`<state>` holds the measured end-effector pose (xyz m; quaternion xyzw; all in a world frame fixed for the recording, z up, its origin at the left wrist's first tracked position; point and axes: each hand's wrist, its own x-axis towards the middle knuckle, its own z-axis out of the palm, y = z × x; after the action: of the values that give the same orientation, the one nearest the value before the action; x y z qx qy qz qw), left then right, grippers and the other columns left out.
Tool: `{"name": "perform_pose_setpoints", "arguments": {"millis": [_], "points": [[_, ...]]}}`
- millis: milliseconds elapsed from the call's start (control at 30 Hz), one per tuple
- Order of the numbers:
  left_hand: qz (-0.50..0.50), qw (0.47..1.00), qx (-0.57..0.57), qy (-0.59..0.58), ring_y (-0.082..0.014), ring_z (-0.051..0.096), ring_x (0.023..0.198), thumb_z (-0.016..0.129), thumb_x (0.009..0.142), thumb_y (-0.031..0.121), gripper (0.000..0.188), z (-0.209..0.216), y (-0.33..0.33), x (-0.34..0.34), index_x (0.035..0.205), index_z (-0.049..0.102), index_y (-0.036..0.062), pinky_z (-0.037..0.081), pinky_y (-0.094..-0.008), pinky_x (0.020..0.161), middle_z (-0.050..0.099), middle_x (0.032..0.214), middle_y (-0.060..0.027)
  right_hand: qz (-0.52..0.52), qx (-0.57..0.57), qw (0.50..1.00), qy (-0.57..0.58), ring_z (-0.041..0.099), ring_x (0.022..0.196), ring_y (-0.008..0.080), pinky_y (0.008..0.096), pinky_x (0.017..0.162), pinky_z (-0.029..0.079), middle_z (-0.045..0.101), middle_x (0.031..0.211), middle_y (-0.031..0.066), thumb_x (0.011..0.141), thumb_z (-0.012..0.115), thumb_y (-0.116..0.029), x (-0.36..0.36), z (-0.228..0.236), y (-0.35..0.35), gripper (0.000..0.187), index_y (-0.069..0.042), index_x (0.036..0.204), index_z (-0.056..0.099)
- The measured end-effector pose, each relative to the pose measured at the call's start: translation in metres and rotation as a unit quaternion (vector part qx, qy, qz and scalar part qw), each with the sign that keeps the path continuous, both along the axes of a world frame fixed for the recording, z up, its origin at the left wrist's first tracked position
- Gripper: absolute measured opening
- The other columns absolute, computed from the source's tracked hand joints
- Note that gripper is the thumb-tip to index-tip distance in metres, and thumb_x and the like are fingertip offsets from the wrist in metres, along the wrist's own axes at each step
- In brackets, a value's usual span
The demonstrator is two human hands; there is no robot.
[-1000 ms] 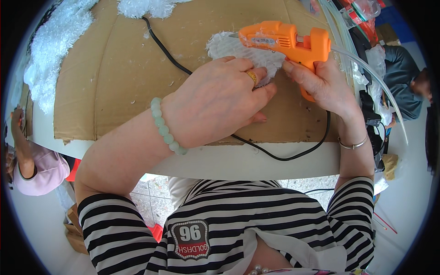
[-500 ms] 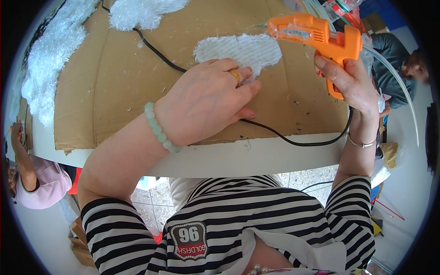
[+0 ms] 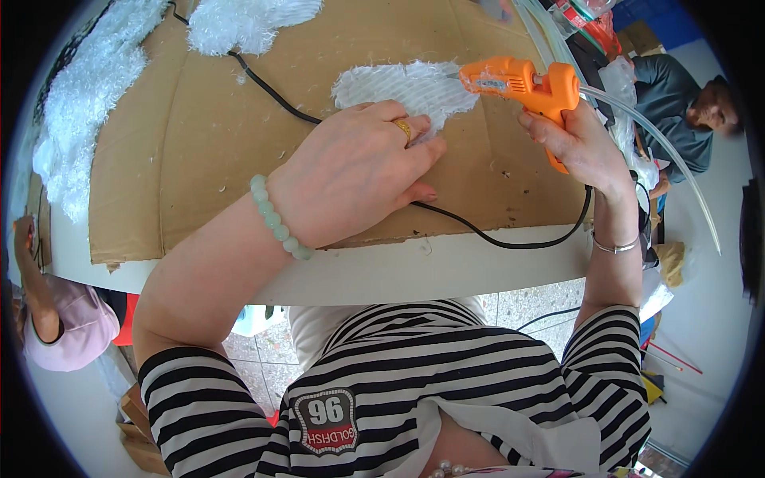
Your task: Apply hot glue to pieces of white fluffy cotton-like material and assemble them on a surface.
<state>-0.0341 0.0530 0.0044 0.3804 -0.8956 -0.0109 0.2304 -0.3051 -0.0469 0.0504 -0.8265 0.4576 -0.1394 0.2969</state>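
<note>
Right hand (image 3: 578, 147) clenched round the handle of an orange glue gun (image 3: 522, 84); nozzle points toward the person's left, its tip at the near edge of a white fluffy fabric patch (image 3: 398, 84). A clear glue stick (image 3: 653, 135) runs out of the gun's back end, away to the right. Black cord (image 3: 494, 237) leaves below the grip, loops along the near edge of the cardboard sheet (image 3: 199, 135), passes under the other hand and goes off to the far left.

Left hand (image 3: 355, 171), just left of the gun: flat, palm down, fingers spread, gripping nothing. Fingertips press the near edge of the fabric patch onto the cardboard. Gold ring on one finger; pale green bead bracelet (image 3: 279, 219) at the wrist.

Farther out: another white fluffy piece (image 3: 247, 20) beyond the left hand, a long one (image 3: 80, 103) at the cardboard's left edge. Cardboard lies on a white table (image 3: 398, 275). A second person (image 3: 685, 99) sits beyond the right hand; a third (image 3: 56, 319) low on the left.
</note>
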Motion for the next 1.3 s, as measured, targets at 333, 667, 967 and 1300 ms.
{"name": "perform_pose_setpoints", "arguments": {"millis": [333,667,967,1300], "points": [[0.003,1.000,-0.001,0.003,-0.0298,0.060,0.104,0.076,0.072,0.024,0.045,0.000,0.000,-0.001,0.109,0.061,0.0035,0.052,-0.0380,0.084,0.065,0.112,-0.0127,-0.001,-0.026,0.996,-0.081,0.047,0.061,0.0093,0.0274,0.056,0.040,0.050,0.066,0.0015,0.089,0.063,-0.025,-0.005,0.001,0.007,0.028,0.001,0.098,0.056],[0.002,1.000,0.000,-0.001,-0.0296,0.060,0.104,0.075,0.073,0.024,0.044,0.000,0.000,-0.001,0.109,0.061,0.0036,0.052,-0.0378,0.084,0.065,0.112,-0.0125,0.019,-0.051,0.998,0.020,0.049,0.059,0.0162,0.0322,0.057,0.042,0.050,0.063,0.0062,0.089,0.061,-0.025,0.006,0.003,0.007,0.029,0.002,0.094,0.057],[0.003,1.000,0.004,0.005,-0.0286,0.059,0.104,0.075,0.073,0.024,0.044,-0.001,0.000,0.000,0.109,0.061,0.0033,0.052,-0.0369,0.084,0.065,0.112,-0.0117,-0.059,-0.022,0.995,-0.081,0.050,0.063,0.0066,0.0256,0.056,0.040,0.057,0.072,-0.0008,0.090,0.062,-0.025,-0.007,0.017,0.007,0.025,-0.001,0.092,0.060],[0.001,1.000,-0.004,-0.001,-0.0280,0.059,0.099,0.076,0.072,0.021,0.043,-0.001,-0.001,-0.001,0.108,0.062,0.0041,0.051,-0.0365,0.082,0.065,0.112,-0.0108,0.003,0.082,0.960,-0.269,0.063,0.081,0.0106,0.0247,0.070,0.048,0.064,0.093,0.0004,0.086,0.065,-0.009,0.014,0.009,-0.003,0.016,-0.002,0.100,0.063]]}}
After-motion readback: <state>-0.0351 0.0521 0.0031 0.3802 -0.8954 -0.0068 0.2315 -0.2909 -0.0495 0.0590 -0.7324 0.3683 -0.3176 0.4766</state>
